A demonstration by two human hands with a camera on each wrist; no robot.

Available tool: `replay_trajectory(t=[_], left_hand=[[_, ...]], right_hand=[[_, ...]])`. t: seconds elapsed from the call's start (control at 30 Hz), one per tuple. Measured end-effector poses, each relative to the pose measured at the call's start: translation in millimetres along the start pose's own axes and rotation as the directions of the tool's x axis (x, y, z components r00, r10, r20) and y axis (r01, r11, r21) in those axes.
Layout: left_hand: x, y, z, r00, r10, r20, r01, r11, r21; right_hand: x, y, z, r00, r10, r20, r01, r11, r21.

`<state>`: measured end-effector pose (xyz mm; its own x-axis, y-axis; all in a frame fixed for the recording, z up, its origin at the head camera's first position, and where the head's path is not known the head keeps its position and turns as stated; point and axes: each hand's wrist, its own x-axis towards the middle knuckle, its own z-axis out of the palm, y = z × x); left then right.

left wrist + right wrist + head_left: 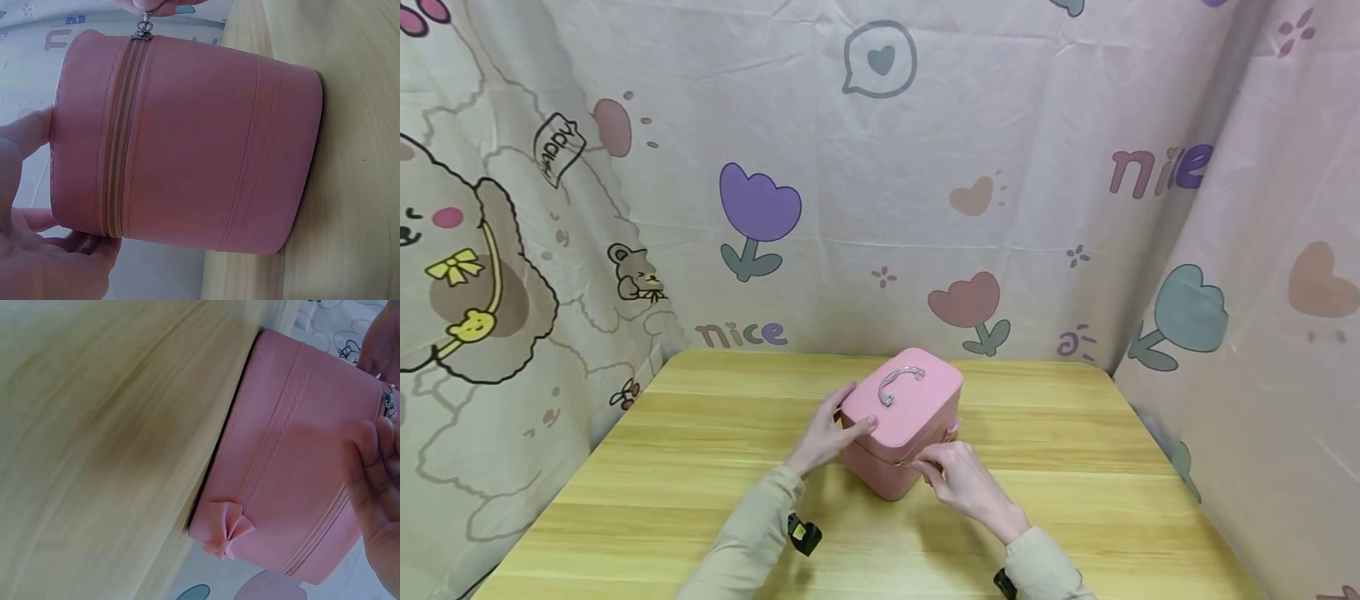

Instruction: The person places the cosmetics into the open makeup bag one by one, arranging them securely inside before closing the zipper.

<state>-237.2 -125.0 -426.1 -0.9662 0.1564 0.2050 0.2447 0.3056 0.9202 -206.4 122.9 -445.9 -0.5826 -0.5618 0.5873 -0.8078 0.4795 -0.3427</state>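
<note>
A pink cosmetic case (917, 417) with a rounded lid stands upright on the table, its silver carry handle (910, 369) on top. My left hand (823, 433) steadies the lid at its left side, thumb on the top and fingers against the side. At the near corner my right hand (966, 483) pinches the metal zipper pull (144, 26) between thumb and fingers. The zipper (119, 144) runs just below the lid, and its teeth look closed along the side in the left wrist view. A pink bow (228, 530) decorates the lower side of the case.
The wooden table (715, 433) spreads out on both sides of the case. Printed cloth (865, 150) hangs behind and beside it. A black wrist camera (805, 535) is worn at the left sleeve, another (1004, 583) at the right.
</note>
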Motion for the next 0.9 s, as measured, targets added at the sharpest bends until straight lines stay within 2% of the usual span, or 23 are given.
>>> replay_trajectory(t=[0.23, 0.4, 0.53, 0.6, 0.67, 0.77, 0.9], left_hand=[[1.5, 0.6, -2.0, 1.0, 0.005, 0.027, -0.004, 1.0, -0.01], [5.0, -2.9, -8.1, 0.997, 0.02, 0.08, -0.018, 1.0, -0.023], [4.9, -2.8, -9.4, 0.997, -0.014, 0.082, 0.017, 0.999, -0.034], [1.3, 0.9, -5.9, 0.999, -0.037, 0.036, 0.038, 0.999, -0.004], [-4.1, 6.5, 0.8, 0.998, -0.051, -0.041, 0.053, 0.997, 0.05], [-13.3, 15.4, 13.6, 0.985, -0.055, -0.165, 0.079, 0.986, 0.149], [-21.6, 22.0, 30.6, 0.966, -0.071, -0.249, 0.12, 0.975, 0.188]], right_hand=[[-3.7, 8.2, -6.1, 0.998, 0.059, -0.028, -0.058, 0.998, 0.031], [-4.6, 10.0, -5.9, 0.998, 0.049, -0.031, -0.048, 0.999, 0.017], [-5.0, 8.8, -4.5, 0.999, 0.047, -0.021, -0.046, 0.997, 0.063], [-4.9, 7.8, -5.0, 0.998, 0.057, -0.011, -0.055, 0.995, 0.086], [-5.1, 7.3, -5.7, 0.998, 0.068, -0.003, -0.067, 0.993, 0.1], [-5.2, 6.7, -6.5, 0.997, 0.077, 0.003, -0.077, 0.991, 0.109], [-5.7, 6.8, -5.5, 0.999, 0.052, 0.002, -0.052, 0.992, 0.119]])
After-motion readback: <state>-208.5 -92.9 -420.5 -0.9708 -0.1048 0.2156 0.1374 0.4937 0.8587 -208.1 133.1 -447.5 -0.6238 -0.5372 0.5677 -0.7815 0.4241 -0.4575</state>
